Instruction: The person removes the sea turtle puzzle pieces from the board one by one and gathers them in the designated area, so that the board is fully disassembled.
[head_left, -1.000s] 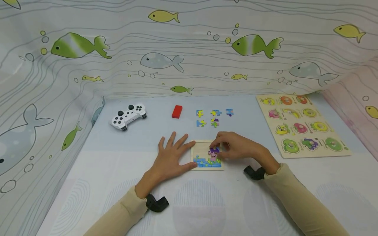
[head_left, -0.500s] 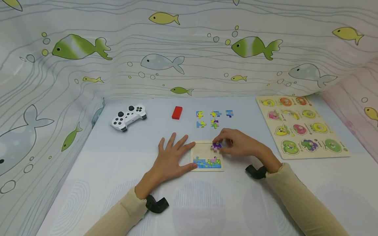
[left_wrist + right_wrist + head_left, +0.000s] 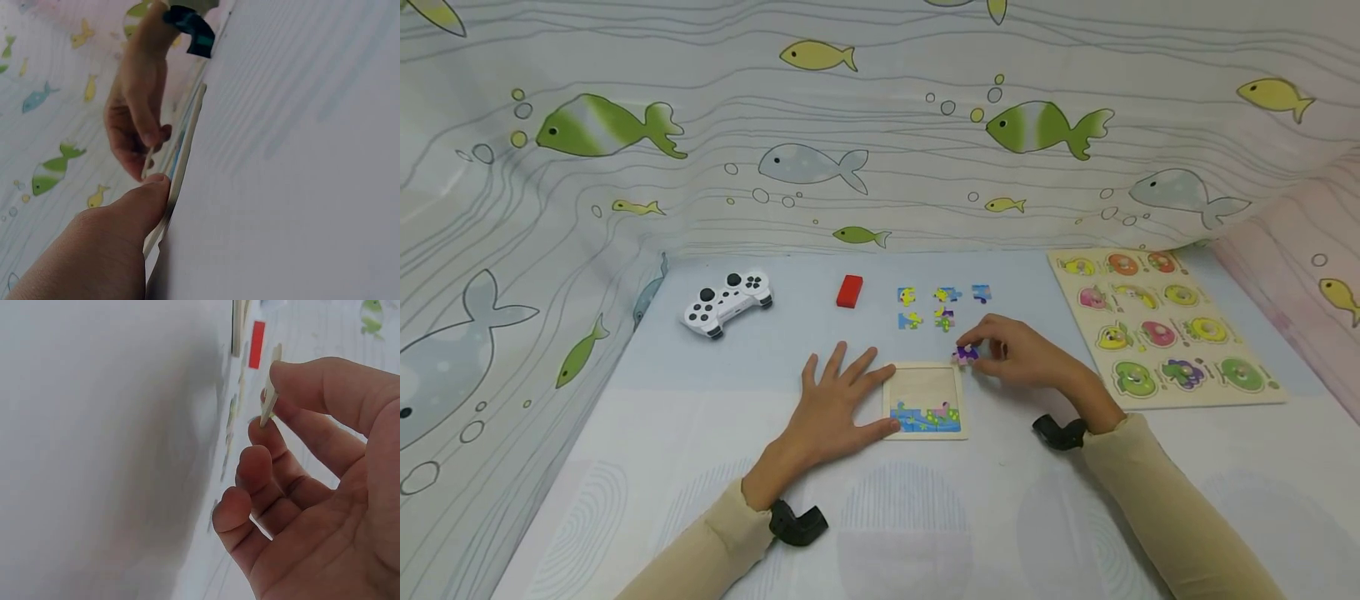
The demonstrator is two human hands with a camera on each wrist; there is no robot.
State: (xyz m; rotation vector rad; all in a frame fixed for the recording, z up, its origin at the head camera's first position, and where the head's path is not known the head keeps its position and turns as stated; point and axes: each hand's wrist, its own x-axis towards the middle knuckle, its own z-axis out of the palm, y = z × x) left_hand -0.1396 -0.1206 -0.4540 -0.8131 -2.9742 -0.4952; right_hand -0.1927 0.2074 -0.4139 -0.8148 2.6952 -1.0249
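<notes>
My right hand (image 3: pixel 1022 354) pinches a purple and pink jigsaw piece (image 3: pixel 966 355) between thumb and fingers, off the upper right corner of a small wooden puzzle tray (image 3: pixel 964 408). In the right wrist view the jigsaw piece (image 3: pixel 270 394) shows its thin wooden edge. My left hand (image 3: pixel 835 408) lies with fingers spread on the left of the tray, its thumb and index fingertip at the frame. Joined blue sea pieces (image 3: pixel 921 419) fill the bottom of the tray, with bare wood above them. In the left wrist view my left thumb (image 3: pixel 147 194) rests at the tray's edge.
Several loose jigsaw pieces (image 3: pixel 947 294) lie beyond the tray. A red block (image 3: pixel 850 292) and a white game controller (image 3: pixel 727 302) are farther left. A wooden fruit puzzle board (image 3: pixel 1172 329) lies at the right. A fish-patterned curtain (image 3: pixel 925 175) rises behind the table.
My right hand has lifted the purple piece away from the pieces in the tray and carried it up and right, past the tray's corner. My left hand has stayed in place.
</notes>
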